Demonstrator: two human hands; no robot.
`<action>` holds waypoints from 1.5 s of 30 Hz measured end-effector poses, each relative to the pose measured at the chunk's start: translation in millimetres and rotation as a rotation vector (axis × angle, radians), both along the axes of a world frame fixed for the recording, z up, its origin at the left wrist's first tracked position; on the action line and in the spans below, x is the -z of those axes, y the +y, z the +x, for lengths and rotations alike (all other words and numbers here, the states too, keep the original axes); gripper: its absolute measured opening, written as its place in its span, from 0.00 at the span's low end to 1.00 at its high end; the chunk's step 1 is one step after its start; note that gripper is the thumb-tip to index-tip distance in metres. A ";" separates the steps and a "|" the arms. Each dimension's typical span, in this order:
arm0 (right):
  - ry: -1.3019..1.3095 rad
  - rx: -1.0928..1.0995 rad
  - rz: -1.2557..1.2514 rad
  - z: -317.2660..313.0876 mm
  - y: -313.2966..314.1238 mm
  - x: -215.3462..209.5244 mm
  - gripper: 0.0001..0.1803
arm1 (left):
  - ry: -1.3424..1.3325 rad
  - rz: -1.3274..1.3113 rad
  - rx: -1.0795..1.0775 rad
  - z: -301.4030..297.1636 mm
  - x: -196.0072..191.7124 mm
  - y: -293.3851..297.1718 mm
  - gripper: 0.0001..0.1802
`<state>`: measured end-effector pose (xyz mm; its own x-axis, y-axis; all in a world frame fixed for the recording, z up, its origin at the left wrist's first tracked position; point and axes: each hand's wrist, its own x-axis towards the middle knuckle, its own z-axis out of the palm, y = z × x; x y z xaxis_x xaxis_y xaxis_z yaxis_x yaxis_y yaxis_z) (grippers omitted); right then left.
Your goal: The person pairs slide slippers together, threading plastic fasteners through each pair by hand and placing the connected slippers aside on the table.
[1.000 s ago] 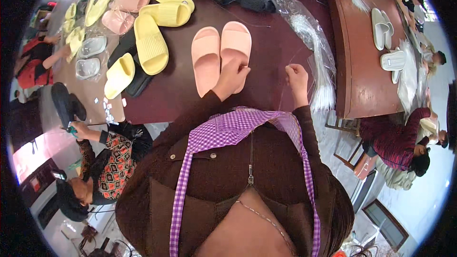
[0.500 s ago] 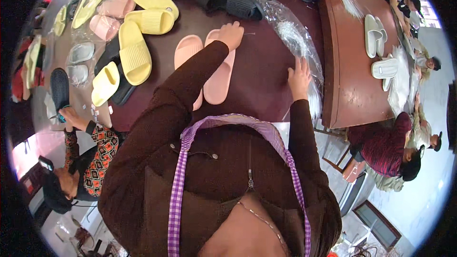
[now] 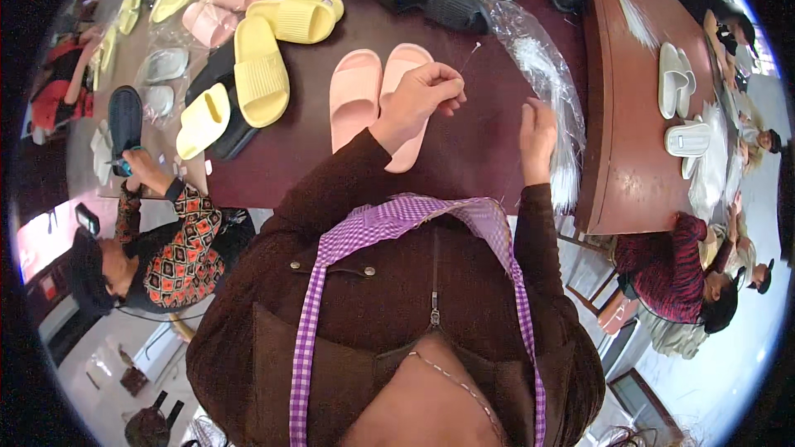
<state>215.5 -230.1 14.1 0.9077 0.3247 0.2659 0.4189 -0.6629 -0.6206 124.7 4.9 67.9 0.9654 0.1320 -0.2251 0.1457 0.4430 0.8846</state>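
The left hand (image 3: 426, 95) pinches a thin clear plastic strand (image 3: 469, 56) above the pair of pink foam slides (image 3: 364, 95) mid-table. The right hand (image 3: 537, 128), fingers curled, touches the crinkled clear plastic bag (image 3: 542, 74) near the dark maroon table (image 3: 472, 149)'s right edge.

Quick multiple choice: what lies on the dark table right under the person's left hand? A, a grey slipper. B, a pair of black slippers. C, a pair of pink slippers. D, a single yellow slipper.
C: the left hand is raised over the pink slippers, which lie side by side on the dark table.
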 end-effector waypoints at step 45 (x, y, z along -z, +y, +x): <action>1.253 -0.242 0.328 -101.2 145.3 28.3 0.13 | 0.407 -0.594 -0.415 -151.8 111.5 55.2 0.07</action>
<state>114.2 -84.8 -14.1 0.5233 0.5946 -0.6104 -0.4677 -0.3984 -0.7890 -27.2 60.1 -43.6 0.6923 0.2084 -0.6909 0.1260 0.9078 0.4001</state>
